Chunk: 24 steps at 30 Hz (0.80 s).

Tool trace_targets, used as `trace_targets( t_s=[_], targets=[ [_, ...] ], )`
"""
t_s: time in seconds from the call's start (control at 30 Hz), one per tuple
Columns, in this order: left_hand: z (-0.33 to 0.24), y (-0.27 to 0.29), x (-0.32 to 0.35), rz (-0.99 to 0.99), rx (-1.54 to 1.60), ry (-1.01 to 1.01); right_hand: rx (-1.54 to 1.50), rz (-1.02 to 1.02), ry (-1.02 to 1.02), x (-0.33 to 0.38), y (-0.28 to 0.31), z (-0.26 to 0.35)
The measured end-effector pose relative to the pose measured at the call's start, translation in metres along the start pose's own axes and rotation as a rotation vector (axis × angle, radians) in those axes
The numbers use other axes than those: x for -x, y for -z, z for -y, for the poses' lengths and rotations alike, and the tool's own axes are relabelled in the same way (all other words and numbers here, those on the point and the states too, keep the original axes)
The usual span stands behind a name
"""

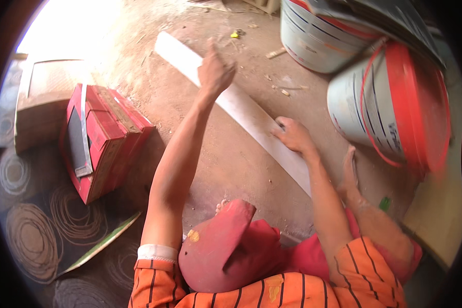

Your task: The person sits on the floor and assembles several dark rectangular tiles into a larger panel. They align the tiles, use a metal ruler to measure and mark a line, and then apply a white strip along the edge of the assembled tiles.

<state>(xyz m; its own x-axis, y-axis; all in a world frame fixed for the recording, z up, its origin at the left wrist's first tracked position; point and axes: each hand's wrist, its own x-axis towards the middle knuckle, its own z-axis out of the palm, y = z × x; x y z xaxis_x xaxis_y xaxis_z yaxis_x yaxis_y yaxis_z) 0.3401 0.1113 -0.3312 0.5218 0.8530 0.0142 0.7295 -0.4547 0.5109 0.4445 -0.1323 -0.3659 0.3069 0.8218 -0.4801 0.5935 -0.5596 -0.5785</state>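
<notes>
A long, narrow white board lies slantwise on the dusty ground in front of me, and its near end passes behind my right forearm. My left hand is over its far half, one finger stretched out and the rest blurred; I see nothing held in it. Along the right edge, nearer to me, my right hand has its fingers curled and closed on the board. A small dark patch shows between thumb and fingers, too small to make out. Red cloth covers my bent knee below.
Two pale buckets with red rims stand to the right, the nearer bucket with a red handle. At left is a red carton beside a wooden panel and a dark ring-patterned sheet. A bare foot rests near the bucket. Wood scraps litter the ground.
</notes>
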Motion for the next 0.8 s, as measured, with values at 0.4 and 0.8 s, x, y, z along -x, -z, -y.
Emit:
trace_targets(
  t_s=[0.4,0.8],
  targets=[
    [0.091,-0.026,0.023,-0.252,0.392,0.700,0.161,-0.076,0.406,0.004,-0.063,-0.033],
    [0.003,-0.092,0.145,0.095,0.281,-0.220,-0.181,0.384,-0.191,0.099,0.134,-0.085]
  ],
)
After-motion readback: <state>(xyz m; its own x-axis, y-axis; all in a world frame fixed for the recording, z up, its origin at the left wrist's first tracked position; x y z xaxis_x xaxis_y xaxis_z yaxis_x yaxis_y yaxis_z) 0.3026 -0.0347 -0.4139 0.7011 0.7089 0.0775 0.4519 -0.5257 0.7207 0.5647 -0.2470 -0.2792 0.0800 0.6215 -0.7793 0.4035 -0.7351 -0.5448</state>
